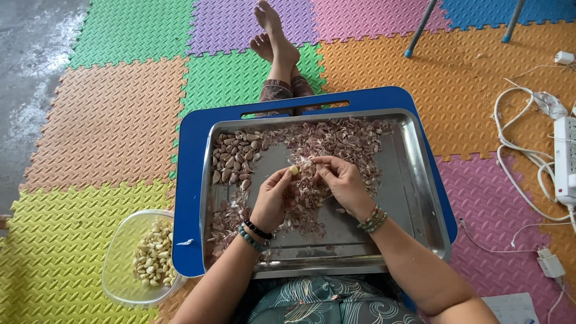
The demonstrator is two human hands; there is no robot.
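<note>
Over the middle of a steel tray [420,198], my left hand [273,198] pinches a pale garlic clove [294,170] between thumb and fingers. My right hand [339,180] meets it from the right, its fingertips pulling at a strip of papery skin [307,161] on the clove. Unpeeled cloves [231,159] are heaped in the tray's far left corner. Purple-white garlic skins [342,139] cover the far side and middle of the tray. Both wrists wear bead bracelets.
The tray rests on a blue lap table [186,198] over my outstretched legs. A clear bowl [120,264] of peeled cloves [153,255] sits on the foam mat at the left. A white power strip [564,159] with cables lies at right; blue chair legs [420,27] stand far right.
</note>
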